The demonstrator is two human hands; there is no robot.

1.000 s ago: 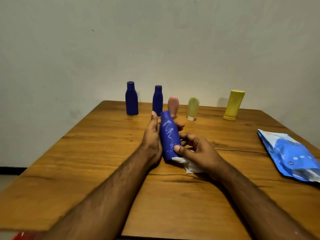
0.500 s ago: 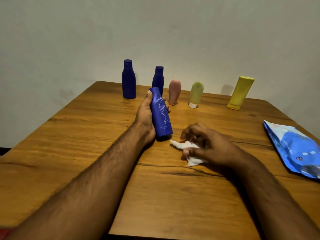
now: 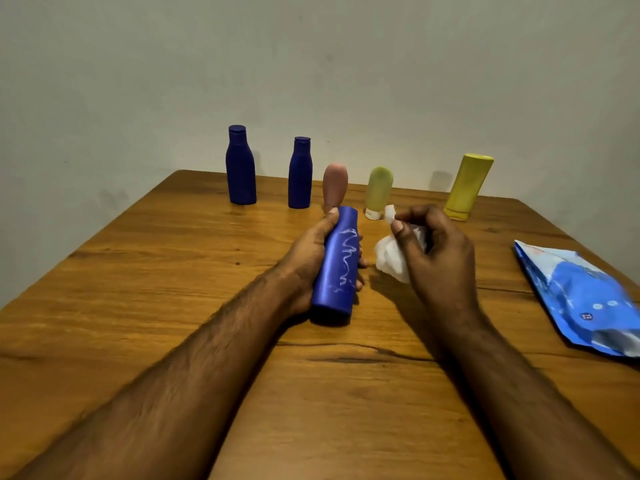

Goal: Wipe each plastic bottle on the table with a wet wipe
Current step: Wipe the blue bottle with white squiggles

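left hand (image 3: 311, 258) wrapped round the blue bottle (image 3: 337, 268), tilted with its scribbled face up and exposed for wiping. right hand (image 3: 436, 254) just beside it, apart, fingers bunched on the wet wipe (image 3: 391, 258), likely to get a fresh pad. five more bottles stand beyond both hands, wipe pack (image 3: 581, 299) off right

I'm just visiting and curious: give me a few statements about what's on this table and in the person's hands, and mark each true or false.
1. The left hand holds a blue bottle bearing white scribble marks. True.
2. The right hand is empty. False: it grips a crumpled white wet wipe.
3. Five bottles stand along the far edge of the wooden table. True.
4. The blue wipes packet lies left of the arms. False: it lies on the person's right.
5. The yellow bottle lies flat. False: it stands.
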